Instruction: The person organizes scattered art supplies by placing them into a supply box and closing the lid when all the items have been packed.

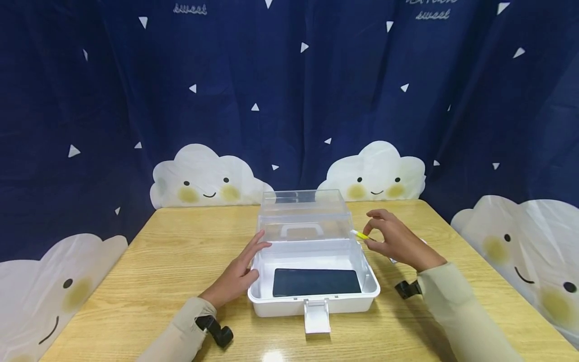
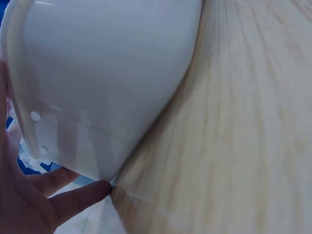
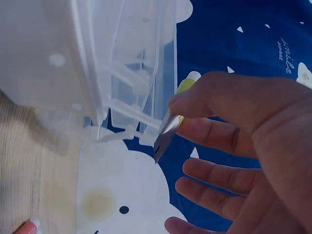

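Observation:
A white plastic storage box (image 1: 271,304) stands on the table with its clear lid (image 1: 304,206) tilted back and its front latch (image 1: 317,319) hanging down. A flat, dark rectangular thing (image 1: 316,282) lies inside on the bottom. My left hand (image 1: 237,276) rests at the box's left wall, fingers extended along it; in the left wrist view two fingers reach round the end of the wall. Beside the lid's right edge, my right hand (image 1: 391,239) pinches a small yellow tool (image 3: 186,85) with a white end and a pointed metal blade (image 3: 165,136). Its other fingers are loosely spread.
The wooden table (image 1: 190,241) ends at a dark blue curtain (image 1: 226,75) with white clouds. Something whitish (image 1: 393,260) lies partly hidden under my right hand. An orange-red thing with a pale tip (image 3: 27,227) shows at the corner of the right wrist view.

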### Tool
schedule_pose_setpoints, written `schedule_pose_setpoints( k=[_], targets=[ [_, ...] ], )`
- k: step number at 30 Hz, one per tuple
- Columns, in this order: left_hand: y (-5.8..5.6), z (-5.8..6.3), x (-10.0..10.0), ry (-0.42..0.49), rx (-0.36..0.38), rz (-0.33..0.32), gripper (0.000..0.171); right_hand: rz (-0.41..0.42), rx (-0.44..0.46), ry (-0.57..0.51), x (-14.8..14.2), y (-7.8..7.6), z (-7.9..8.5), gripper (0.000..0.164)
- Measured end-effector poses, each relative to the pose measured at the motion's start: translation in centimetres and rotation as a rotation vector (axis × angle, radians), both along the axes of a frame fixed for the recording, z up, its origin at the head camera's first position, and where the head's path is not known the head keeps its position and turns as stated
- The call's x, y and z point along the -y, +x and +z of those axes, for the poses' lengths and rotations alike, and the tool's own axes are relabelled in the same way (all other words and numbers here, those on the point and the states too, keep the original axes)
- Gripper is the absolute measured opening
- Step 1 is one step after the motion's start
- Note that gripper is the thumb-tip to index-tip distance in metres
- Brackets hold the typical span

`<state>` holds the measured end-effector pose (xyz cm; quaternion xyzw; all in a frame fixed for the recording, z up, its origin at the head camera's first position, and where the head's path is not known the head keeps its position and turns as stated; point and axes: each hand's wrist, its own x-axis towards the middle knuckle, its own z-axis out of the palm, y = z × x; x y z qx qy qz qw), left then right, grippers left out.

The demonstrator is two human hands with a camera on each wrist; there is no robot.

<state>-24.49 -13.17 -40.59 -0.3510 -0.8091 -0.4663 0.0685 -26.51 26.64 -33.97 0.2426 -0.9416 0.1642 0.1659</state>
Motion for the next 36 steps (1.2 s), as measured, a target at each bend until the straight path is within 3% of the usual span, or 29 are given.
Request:
schedule_pose_setpoints(
  k=[23, 36],
  targets=[
    [-0.2, -0.2, 0.2, -0.008, 0.001, -0.006, 0.065, 0.057, -0.042, -0.039, 2.3, 0.3, -0.5, 0.011],
    [-0.2, -0.3, 0.1, -0.008, 0.003, 0.010, 0.065, 0.064, 0.014, -0.033, 2.8, 0.1, -0.9, 0.009]
  ],
)
